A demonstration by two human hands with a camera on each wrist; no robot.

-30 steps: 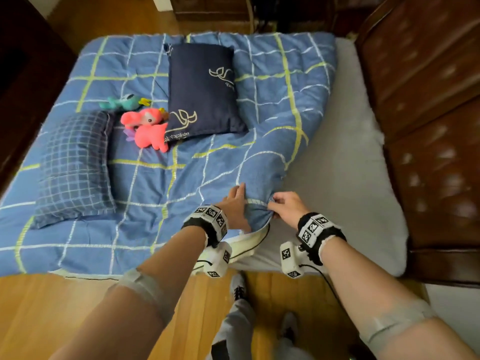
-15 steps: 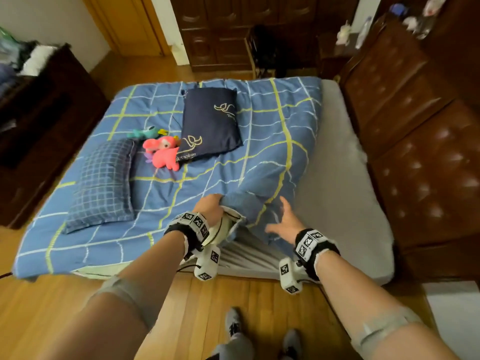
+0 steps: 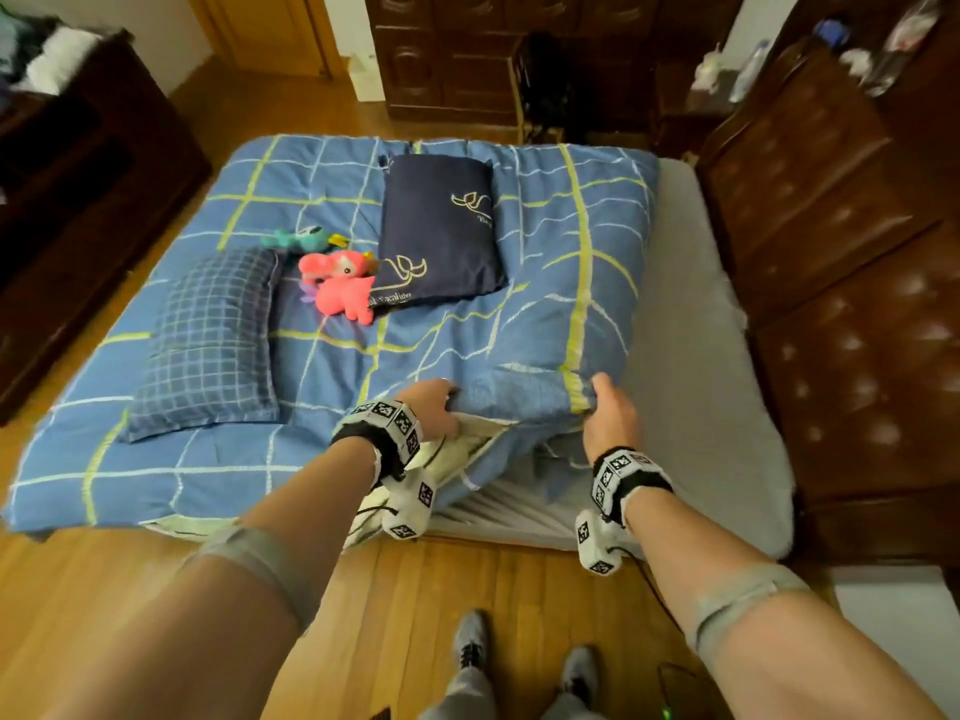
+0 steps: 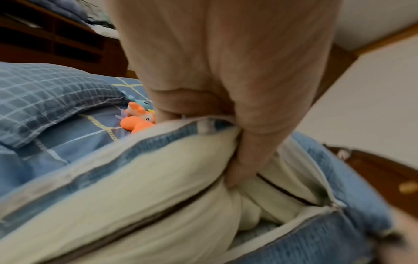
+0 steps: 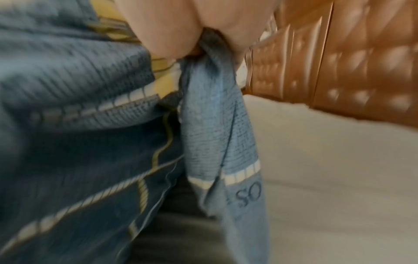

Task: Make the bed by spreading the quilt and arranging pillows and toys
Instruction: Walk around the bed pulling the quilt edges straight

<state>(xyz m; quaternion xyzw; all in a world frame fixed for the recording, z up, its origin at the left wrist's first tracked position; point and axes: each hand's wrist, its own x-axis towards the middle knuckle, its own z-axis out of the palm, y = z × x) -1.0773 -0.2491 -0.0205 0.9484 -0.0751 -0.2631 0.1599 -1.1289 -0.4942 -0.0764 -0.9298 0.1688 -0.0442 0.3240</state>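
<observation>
Change: Half a second before, the right hand [image 3: 605, 415] had been loose off the cloth with fingers spread; now it had closed on the quilt [image 3: 363, 350] again, further right along the near edge, on the yellow stripe.
Grip: right hand pinched a fold of blue cover; left hand [image 3: 434, 410] was bunched round the edge, fingers dug into the cream lining [image 4: 158, 187].
Quilt: lay over the left and middle of the bed, its near right corner lifted off the mattress [image 3: 696, 387].
Meaning: probably set to drag it right over the bare white strip.
Around: checked pillow [image 3: 213, 345], navy pillow [image 3: 441, 231], pink toy [image 3: 343, 283] and green toy [image 3: 306, 240] lay on the quilt.
In the way: those would likely ride along; the brown headboard [image 3: 841, 283] stood against the mattress's right side.
</observation>
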